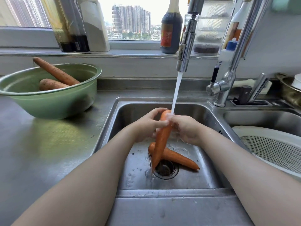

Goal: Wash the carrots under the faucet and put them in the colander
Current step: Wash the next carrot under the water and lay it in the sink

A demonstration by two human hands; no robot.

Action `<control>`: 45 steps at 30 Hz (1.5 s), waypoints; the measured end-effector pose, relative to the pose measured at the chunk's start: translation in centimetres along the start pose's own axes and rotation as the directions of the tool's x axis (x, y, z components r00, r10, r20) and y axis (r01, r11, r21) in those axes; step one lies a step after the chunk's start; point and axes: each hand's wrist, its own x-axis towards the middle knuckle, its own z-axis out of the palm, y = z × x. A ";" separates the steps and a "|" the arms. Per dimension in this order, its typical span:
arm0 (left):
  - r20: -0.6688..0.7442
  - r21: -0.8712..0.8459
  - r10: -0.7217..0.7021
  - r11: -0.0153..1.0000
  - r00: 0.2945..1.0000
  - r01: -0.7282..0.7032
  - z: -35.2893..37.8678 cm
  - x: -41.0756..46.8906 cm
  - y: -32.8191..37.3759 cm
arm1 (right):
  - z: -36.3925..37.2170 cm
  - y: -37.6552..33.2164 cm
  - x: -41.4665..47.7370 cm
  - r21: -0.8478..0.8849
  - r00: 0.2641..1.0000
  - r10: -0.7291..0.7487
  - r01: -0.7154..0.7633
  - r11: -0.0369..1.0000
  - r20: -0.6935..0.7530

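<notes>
In the sink (110,128), at the centre of the view, the left hand (147,126) and right hand (187,129) both curl their fingers around the upper half of a carrot (161,141), holding it nearly upright. Water from the faucet (185,51) at 12 o'clock strikes its top end. Its tip hangs over the drain (165,170). A second carrot (179,159) lies on the sink floor behind it, pointing toward 4 o'clock. A white colander (268,147) sits at 3 o'clock. A green bowl (48,103) at 10 o'clock holds two more carrots (55,72).
</notes>
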 end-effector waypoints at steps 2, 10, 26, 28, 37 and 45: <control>-0.005 0.019 -0.020 1.000 1.000 0.020 0.1 -0.2 0.0 | 0.3 0.3 -0.1 -0.077 0.998 0.053 -0.051 0.996 0.025; 0.012 0.049 -0.021 0.999 1.000 0.021 0.4 -0.8 0.3 | 0.1 0.1 -0.5 0.116 0.982 0.131 -0.147 0.982 0.137; 0.018 0.482 0.099 0.871 0.995 -0.095 -1.6 -0.7 0.7 | -0.4 0.3 -0.4 -0.027 0.985 0.089 -0.086 0.996 0.145; 0.002 0.481 0.145 0.867 0.989 -0.128 -1.6 -0.3 0.3 | -0.6 0.8 0.0 -0.071 0.988 0.108 -0.101 0.992 0.109; -0.038 0.508 0.262 0.836 0.964 -0.207 -0.5 -0.6 0.7 | -1.8 0.8 -0.2 -0.087 0.967 0.174 -0.161 0.983 0.183; -0.074 0.487 0.260 0.852 0.963 -0.193 -0.6 -0.2 0.7 | -2.1 0.6 -0.4 -0.055 0.954 0.185 -0.177 0.983 0.236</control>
